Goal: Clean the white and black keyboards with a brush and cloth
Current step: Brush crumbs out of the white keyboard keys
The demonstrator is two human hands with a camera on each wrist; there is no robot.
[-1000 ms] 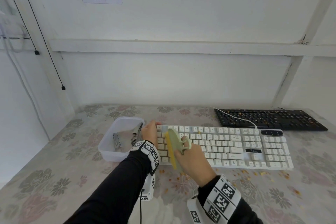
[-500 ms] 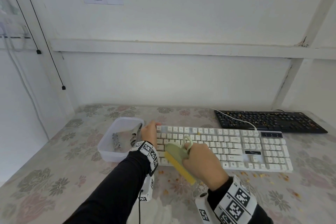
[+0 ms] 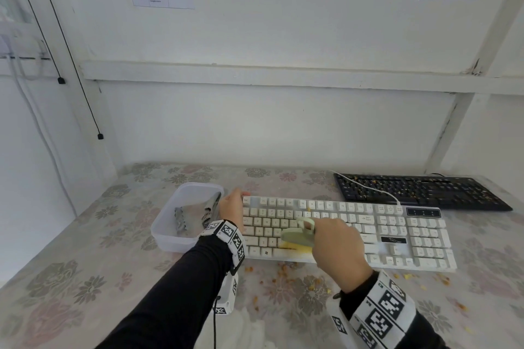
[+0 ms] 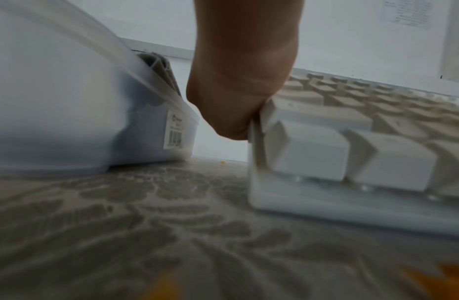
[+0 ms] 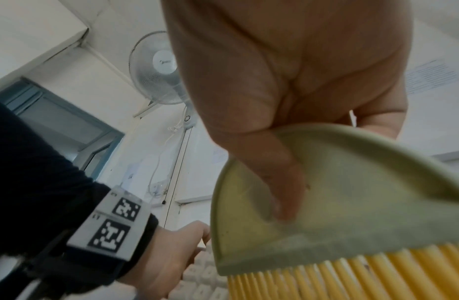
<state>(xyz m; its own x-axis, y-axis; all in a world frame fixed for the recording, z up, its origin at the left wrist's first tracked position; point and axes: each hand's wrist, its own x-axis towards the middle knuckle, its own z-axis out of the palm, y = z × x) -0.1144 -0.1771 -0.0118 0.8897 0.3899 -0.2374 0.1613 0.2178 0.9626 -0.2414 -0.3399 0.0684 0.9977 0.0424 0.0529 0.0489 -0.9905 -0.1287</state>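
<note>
Floral tablecloth (image 3: 85,263) is already littered with yellow crumbs (image 3: 283,266) below the white keyboard (image 3: 397,238), which is braced at its left end by the left hand (image 3: 231,207), fingers curled on the edge. Green brush (image 3: 297,238) is clamped in the right hand (image 3: 337,246) with bristles on the lower key rows; crumbs risk being flicked into key gaps or the cloth (image 3: 195,215) in the plastic tub (image 3: 167,232), and the black keyboard (image 3: 419,190) is left untouched behind.

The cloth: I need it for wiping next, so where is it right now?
In the head view the grey cloth lies inside the clear plastic tub, left of the white keyboard, just beyond the left hand.
</note>
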